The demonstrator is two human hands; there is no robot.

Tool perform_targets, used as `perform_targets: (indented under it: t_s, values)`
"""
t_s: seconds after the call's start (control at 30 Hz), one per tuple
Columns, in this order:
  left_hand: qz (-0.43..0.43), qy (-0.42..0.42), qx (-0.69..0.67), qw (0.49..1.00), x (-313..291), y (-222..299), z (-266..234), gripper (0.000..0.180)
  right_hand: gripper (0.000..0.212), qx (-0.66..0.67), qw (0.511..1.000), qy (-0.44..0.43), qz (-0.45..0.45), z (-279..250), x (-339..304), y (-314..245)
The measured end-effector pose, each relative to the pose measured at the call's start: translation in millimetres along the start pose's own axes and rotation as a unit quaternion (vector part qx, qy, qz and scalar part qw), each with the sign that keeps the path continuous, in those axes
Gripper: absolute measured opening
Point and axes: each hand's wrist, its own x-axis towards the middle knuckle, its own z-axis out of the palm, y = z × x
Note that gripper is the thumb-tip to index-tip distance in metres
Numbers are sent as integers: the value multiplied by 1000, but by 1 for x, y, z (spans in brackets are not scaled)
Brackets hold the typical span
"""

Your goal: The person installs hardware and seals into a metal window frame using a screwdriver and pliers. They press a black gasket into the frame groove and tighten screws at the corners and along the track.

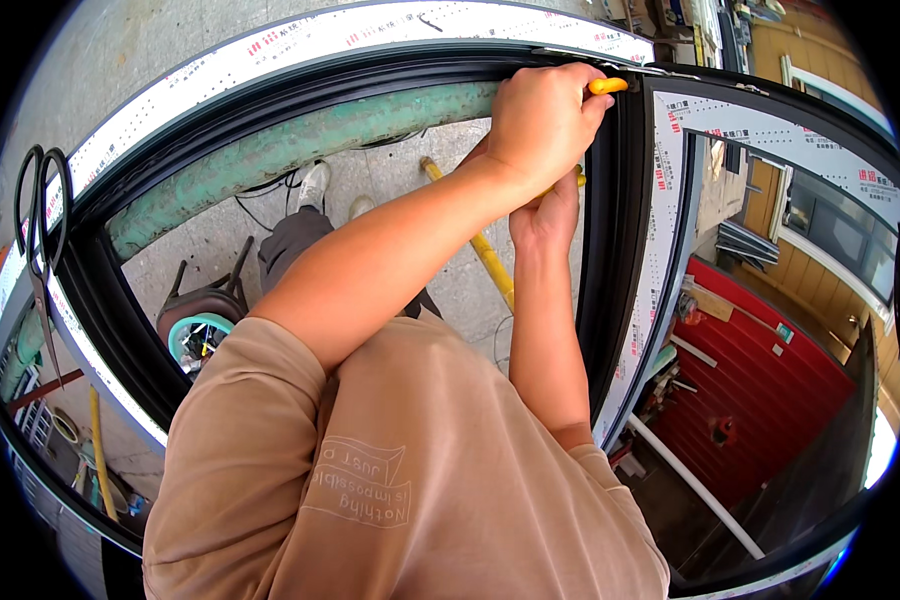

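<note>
Left hand: your left hand (pixel 542 118) is curled closed, thumb and fingers round a yellow-orange grip (pixel 607 87).
Right hand: your right hand (pixel 548 218) is just below the left, fingers partly hidden; you have a narrow yellow piece (pixel 581 181) beside them, but how firmly they close, I cannot tell.
Yellow-orange grip: it juts right from your left fist, at the corner where the far bar meets the upright of the black frame (pixel 608 285).
White film: your frame's outer face carries printed white film (pixel 195 75).
Scissors: black scissors (pixel 38 265) are at the frame's left corner, blades toward you.
Beneath: you have a worn green pipe (pixel 300 155) along the far bar, and a yellow pole (pixel 495 272) near your arms.
Lower left: a teal-rimmed bowl (pixel 177 333) sits on a dark stool (pixel 198 302).
</note>
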Motion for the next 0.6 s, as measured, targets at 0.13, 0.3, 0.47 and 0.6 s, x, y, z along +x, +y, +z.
perform_targets:
  t_s: [0.13, 0.3, 0.47, 0.6]
  values:
    - [9, 10, 7, 1000, -2, 0, 2, 27, 36, 2, 999, -47, 4, -13, 13, 4]
    - [25, 19, 33, 999, -4, -2, 3, 28, 33, 14, 997, -75, 8, -15, 24, 9]
    - [36, 23, 48, 998, -6, -4, 5, 26, 40, -4, 993, -113, 17, -7, 30, 14]
    - [48, 32, 48, 997, -7, -1, 4, 23, 37, -10, 993, -114, 23, 0, 31, 16]
